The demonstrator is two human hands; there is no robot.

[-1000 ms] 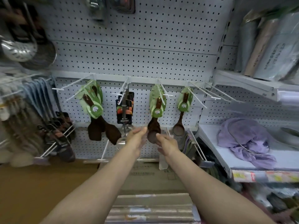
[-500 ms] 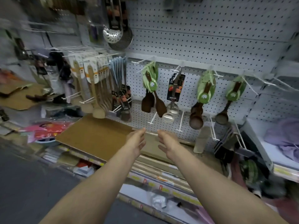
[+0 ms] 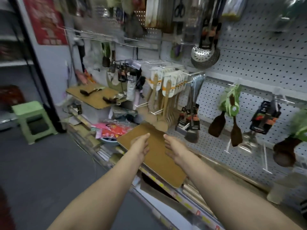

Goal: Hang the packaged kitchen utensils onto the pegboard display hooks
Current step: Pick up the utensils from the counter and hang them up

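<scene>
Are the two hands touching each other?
Apart. The head view shows the brown board plainly in the gap between the left hand and the right hand; both are open and hold nothing.

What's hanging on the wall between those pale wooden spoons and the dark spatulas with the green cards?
In the head view, between the pale wooden spoons and the green-carded dark spatulas hangs a bunch of grey-handled utensils with black-and-orange labels.
</scene>
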